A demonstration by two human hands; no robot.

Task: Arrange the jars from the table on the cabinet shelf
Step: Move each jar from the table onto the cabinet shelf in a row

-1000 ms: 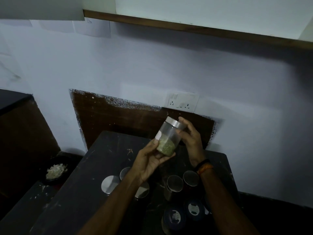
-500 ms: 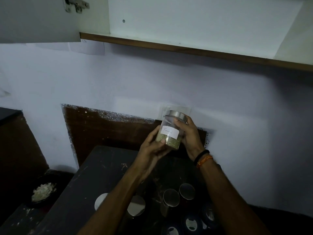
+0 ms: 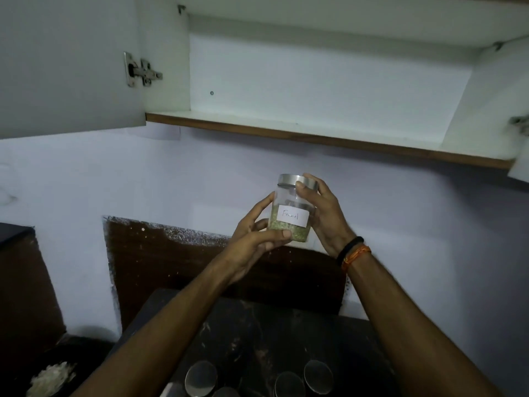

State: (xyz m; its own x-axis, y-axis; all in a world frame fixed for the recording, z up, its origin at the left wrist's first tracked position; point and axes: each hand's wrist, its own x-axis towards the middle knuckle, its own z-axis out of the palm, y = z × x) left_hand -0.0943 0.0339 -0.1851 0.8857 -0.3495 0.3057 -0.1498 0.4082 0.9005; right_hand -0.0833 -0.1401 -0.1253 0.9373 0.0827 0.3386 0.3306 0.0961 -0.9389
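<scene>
Both hands gripping fennel jar (image 3: 292, 213): left hand (image 3: 252, 242) fingers at base, right hand (image 3: 323, 213) fingers on lid, below cabinet shelf (image 3: 286, 130).

A pale, bluish-white wall (image 3: 286, 173) fills most of the view in dim light, darker toward the lower corners. Set into it low down is a dark brown wooden panel (image 3: 160, 262) with ragged, speckled paint along its top edge. High on the wall hangs an open white cupboard (image 3: 315, 81) with a brown front edge along its bottom board; its door (image 3: 65, 67) stands swung out at the left, carrying a metal hinge (image 3: 141, 70), and part of another hinge (image 3: 519, 123) shows at the far right. At the left edge a dark counter (image 3: 14, 233) juts in, and below it sits a dark bowl of pale shreds (image 3: 51, 378)
</scene>
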